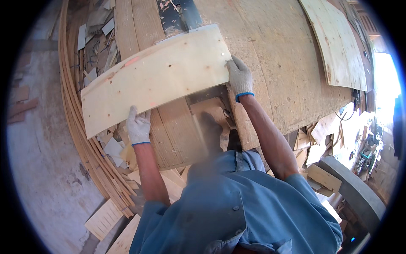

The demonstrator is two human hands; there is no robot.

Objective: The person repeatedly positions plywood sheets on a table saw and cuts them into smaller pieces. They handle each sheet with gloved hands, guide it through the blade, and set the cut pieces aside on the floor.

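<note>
A long pale plywood board [160, 76] with small knots and a pinkish streak lies tilted across the worktable, its left end lower in the picture. My left hand [138, 126], in a white knit glove with a blue cuff, grips the board's near edge with the thumb on top; its other fingers are partly under the board. My right hand [240, 77], gloved the same way, holds the board's right end, fingers wrapped around the edge. Just beyond the board is a dark metal strip [179, 15] strewn with wood chips. An opening [209, 95] in the tabletop shows below the board.
The wooden worktable [292, 72] spreads to the right, with another plywood sheet [338, 46] on its far right. Long thin wood strips [69, 97] are bundled along the left side. Plywood offcuts [108, 218] litter the floor. A grey curved beam [353, 186] stands at lower right.
</note>
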